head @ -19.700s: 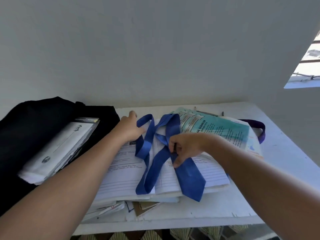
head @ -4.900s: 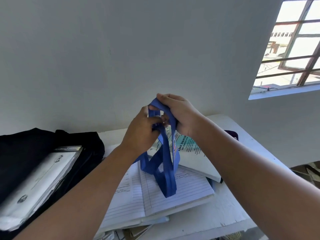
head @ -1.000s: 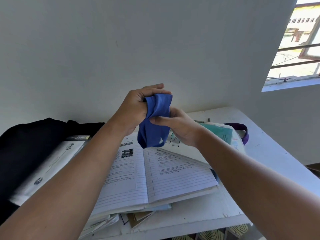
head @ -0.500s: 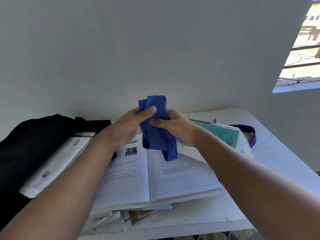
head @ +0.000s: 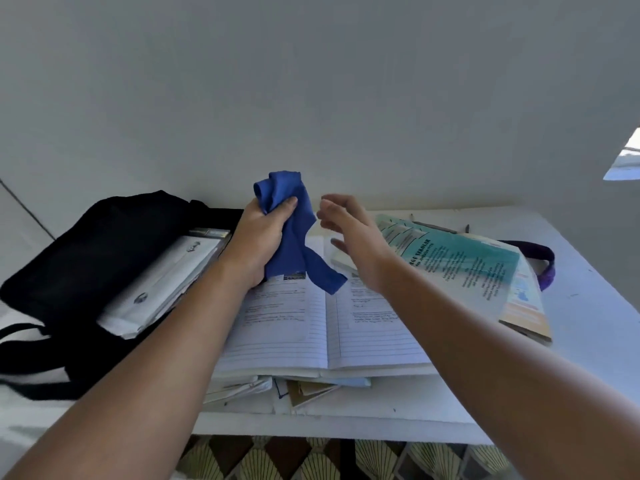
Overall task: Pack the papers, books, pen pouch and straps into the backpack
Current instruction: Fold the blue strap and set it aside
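left hand [head: 263, 244] grips the bunched blue strap [head: 294, 233] compact for the backpack [head: 104, 244] at nine o'clock, right hand [head: 349, 237] loose-fingered, empty.

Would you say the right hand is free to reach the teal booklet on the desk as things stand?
Probably yes. The right hand is open and holds nothing, and the teal booklet lies uncovered just beside it; the blue strap is in the left hand.

A: Where's this?
B: Study corner, prob. a home – white desk [head: 571, 306] at bare wall [head: 311, 81], schoolbooks [head: 322, 327] piled up, backpack [head: 104, 237], patterned floor tiles [head: 311, 459] below.
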Demonstrator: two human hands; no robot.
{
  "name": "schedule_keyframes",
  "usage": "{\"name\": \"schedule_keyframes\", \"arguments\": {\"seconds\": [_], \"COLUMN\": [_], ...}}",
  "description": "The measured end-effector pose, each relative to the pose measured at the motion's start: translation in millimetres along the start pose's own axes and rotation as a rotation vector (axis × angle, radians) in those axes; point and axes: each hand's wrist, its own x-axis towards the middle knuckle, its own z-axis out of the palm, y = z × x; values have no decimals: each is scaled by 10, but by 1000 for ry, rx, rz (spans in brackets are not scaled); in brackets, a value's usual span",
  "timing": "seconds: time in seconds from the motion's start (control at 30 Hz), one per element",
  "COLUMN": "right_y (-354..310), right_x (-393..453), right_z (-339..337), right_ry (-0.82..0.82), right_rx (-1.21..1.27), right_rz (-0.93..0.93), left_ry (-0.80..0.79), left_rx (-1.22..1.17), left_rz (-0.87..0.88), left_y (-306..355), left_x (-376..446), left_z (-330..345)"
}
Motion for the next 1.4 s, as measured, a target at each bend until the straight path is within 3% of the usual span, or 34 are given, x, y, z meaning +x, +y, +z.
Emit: {"name": "schedule_keyframes", "arguments": {"seconds": [0.37,0.57,1.03,1.13,1.27,1.4], "right_y": [119,126,196,217,402,507], "right_x": [46,-63,-79,-67,39,203], "right_z": [1529,2012,3181,3468,3964,4375], "right_ry": [279,406,184,60,-253,-286], "right_rx": [146,123,-19,-167,-495,-1190], "right_rz": [-53,-81,-52,-3,82,2], "left_ry": [-180,-217,39,69,124,158], "left_rx": [17,61,111,115,115,148], "left_rz": [61,50,27,36,47,84], "left_y": [-4,5,-1,-21,-60,-94], "left_x": [169,128,-123,-94,-47,28], "left_z": [-1341,-1874,-3101,-3402,-3894,-4397]}}
